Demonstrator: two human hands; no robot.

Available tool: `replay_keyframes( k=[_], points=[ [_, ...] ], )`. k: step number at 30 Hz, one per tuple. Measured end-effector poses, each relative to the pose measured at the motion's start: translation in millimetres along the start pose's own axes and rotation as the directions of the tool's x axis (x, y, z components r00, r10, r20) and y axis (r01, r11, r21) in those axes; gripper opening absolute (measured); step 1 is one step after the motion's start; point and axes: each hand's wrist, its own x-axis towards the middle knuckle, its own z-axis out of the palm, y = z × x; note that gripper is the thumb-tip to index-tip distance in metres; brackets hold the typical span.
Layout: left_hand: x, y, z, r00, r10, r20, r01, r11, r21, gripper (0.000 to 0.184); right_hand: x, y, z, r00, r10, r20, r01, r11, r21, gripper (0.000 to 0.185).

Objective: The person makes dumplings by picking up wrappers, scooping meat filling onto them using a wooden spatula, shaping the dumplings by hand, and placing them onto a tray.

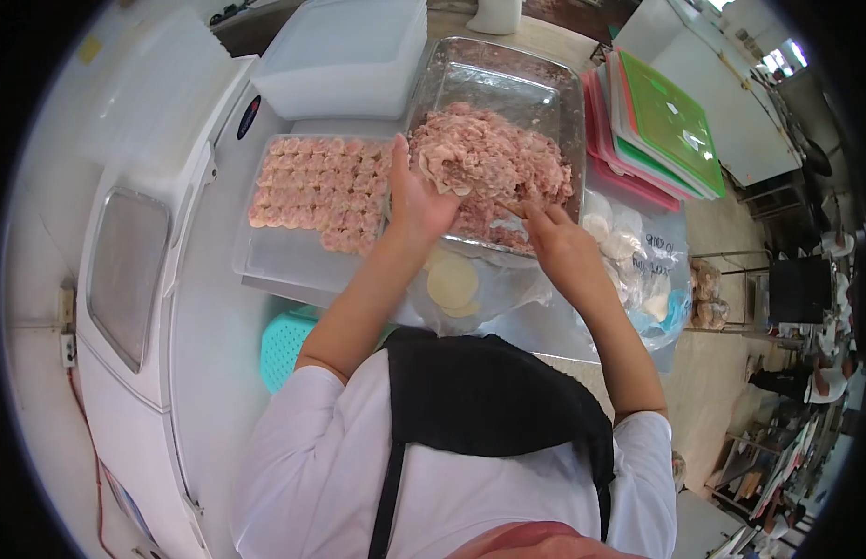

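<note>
Ground meat [535, 163] fills much of a clear rectangular tub [568, 93]. My left hand [422, 200], thumb raised, cups a thin round wrapper with filling [446, 177] at the tub's near left side. My right hand [556, 233] grips a thin stick-like tool [509, 209] whose far end reaches the meat near that wrapper. Left of the tub, rows of filled dumplings [317, 186] sit on a translucent tray [256, 252]. Pale round wrappers [452, 282] lie on plastic just below my left hand.
Stacked white containers [345, 56] stand at the back left. Green, white and pink lids [670, 121] are piled right of the tub. Bagged white items [624, 242] lie at the right edge. A turquoise basket [286, 349] is below the tray. A person [824, 384] is far right.
</note>
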Motion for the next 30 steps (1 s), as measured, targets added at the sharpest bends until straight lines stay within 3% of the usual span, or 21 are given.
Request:
replay_keyframes(
  k=[5,7,10,13,14,15,16,18,19,21,22,25,28,30],
  points=[
    [-1.3,10.9,6.2,0.993,-0.055,-0.107,0.056,0.998,0.015,0.073,1.9,-23.1,-43.8,0.994,0.041,0.105,-0.014,0.969,-0.248,0.025],
    [6.9,7.5,3.5,0.996,-0.07,-0.063,0.069,0.997,-0.027,0.068,2.1,-22.4,-21.7,0.997,-0.037,0.062,0.047,0.987,-0.154,0.026],
    [-4.8,5.5,25.3,0.99,-0.054,-0.129,0.051,0.998,-0.02,0.064,4.3,-12.0,-22.3,0.996,-0.08,0.042,0.082,0.996,-0.039,0.028],
    [-3.7,8.6,14.4,0.991,-0.033,0.128,0.032,0.999,0.011,0.058,4.5,8.9,-39.8,1.0,-0.012,-0.021,0.016,0.974,0.224,0.028],
    [-6.2,9.3,11.5,0.984,-0.028,0.177,-0.013,0.974,0.224,0.06,3.8,16.0,-45.6,0.998,0.034,-0.046,-0.017,0.942,0.335,0.028],
    [-16.1,9.6,15.5,0.974,-0.031,0.224,-0.068,0.904,0.422,0.063,1.1,21.0,-46.0,0.992,0.113,-0.047,-0.089,0.928,0.361,0.03],
    [-22.3,9.3,19.5,0.963,-0.047,0.264,-0.125,0.792,0.598,0.068,-0.9,25.5,-49.6,0.987,0.143,0.077,-0.162,0.902,0.401,0.031],
    [-21.3,9.5,26.5,0.841,0.104,0.532,-0.537,0.292,0.792,0.07,-3.1,31.5,-57.2,0.928,0.177,0.329,-0.318,0.836,0.447,0.031],
    [-21.2,9.6,28.8,0.744,0.106,0.66,-0.661,-0.025,0.75,0.071,-4.8,31.9,-62.7,0.913,0.156,0.378,-0.32,0.848,0.422,0.032],
    [-21.7,11.4,32.7,0.816,-0.123,0.565,-0.576,-0.079,0.814,0.061,-8.0,32.0,-73.2,0.873,0.112,0.475,-0.316,0.872,0.375,0.033],
    [-21.0,12.0,33.9,0.834,-0.234,0.499,-0.533,-0.114,0.838,0.057,-10.2,35.9,-69.9,0.907,0.042,0.42,-0.239,0.871,0.43,0.034],
    [-15.6,6.0,26.0,0.801,-0.376,0.467,-0.479,0.066,0.875,0.041,-19.5,59.1,-40.6,0.957,-0.138,0.256,-0.013,0.859,0.511,0.037],
    [-2.9,-9.7,2.9,0.726,-0.349,0.593,-0.645,-0.049,0.762,0.037,-10.8,95.9,-18.6,0.95,-0.26,0.172,0.161,0.882,0.442,0.035],
    [-0.1,-24.0,-8.5,0.84,-0.183,0.51,-0.526,-0.053,0.849,0.034,1.0,104.3,-22.0,0.946,-0.281,0.163,0.203,0.904,0.377,0.033]
  ],
)
